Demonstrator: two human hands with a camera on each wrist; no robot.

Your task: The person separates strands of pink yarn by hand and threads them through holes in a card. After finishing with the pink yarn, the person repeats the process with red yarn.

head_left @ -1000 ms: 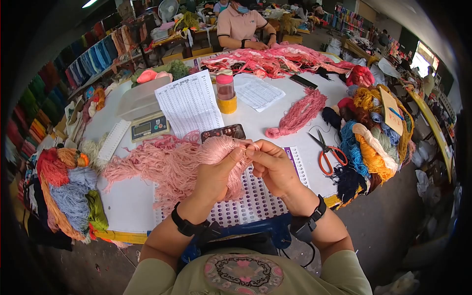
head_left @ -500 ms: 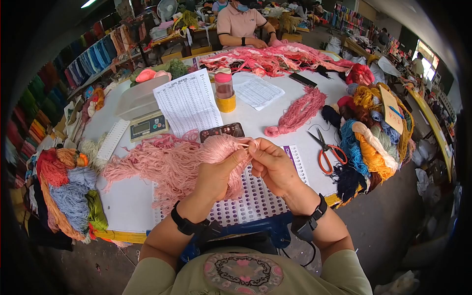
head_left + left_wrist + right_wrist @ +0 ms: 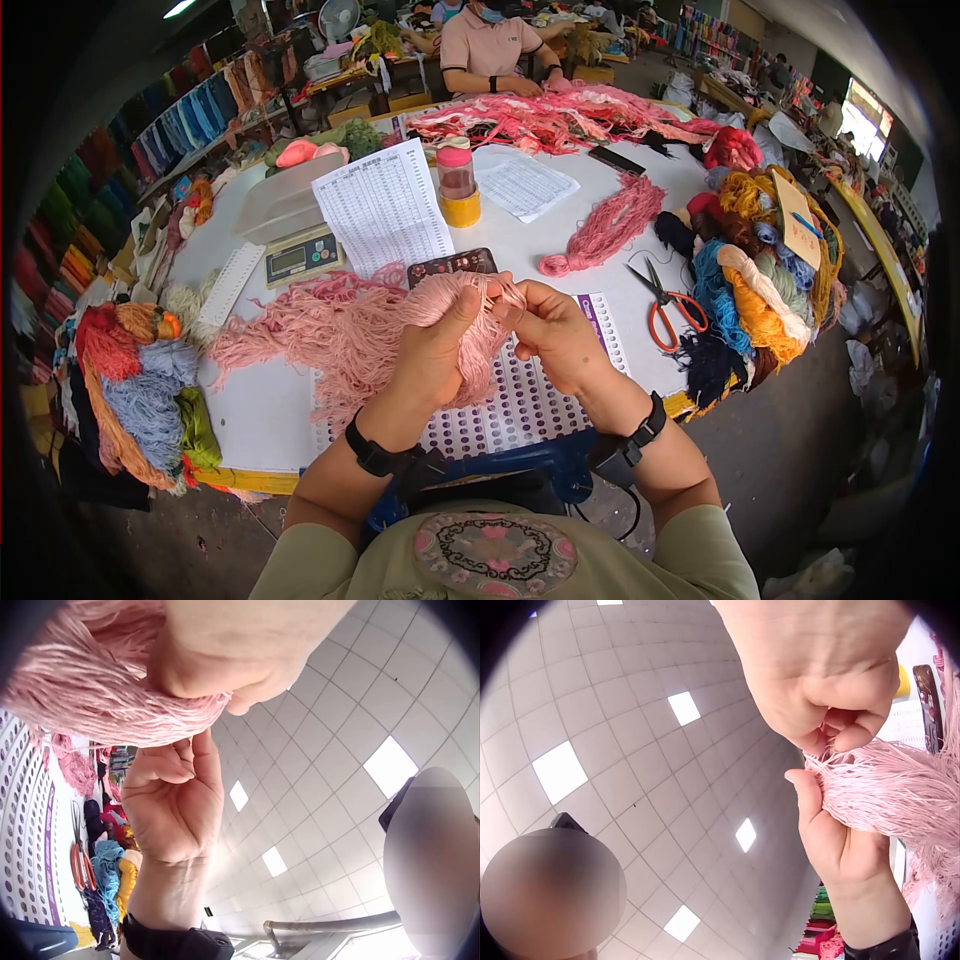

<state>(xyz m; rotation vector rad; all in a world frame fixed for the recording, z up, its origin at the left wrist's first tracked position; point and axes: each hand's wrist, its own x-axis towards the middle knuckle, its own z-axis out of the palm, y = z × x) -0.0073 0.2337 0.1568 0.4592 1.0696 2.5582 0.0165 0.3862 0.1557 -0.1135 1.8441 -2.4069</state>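
Pink yarn (image 3: 438, 304) is gripped in my left hand (image 3: 437, 350), strands pinched by my right hand (image 3: 563, 338), scissors (image 3: 663, 299) at three o'clock.

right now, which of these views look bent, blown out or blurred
Head: the table edge bows, corners go black, and the bright opening at upper right is washed out; left wrist: ceiling panels glare white and a blurred oval hides detail at lower right; right wrist: the ceiling grid curves, another blurred oval sits lower left, while the pink yarn shows separate strands.
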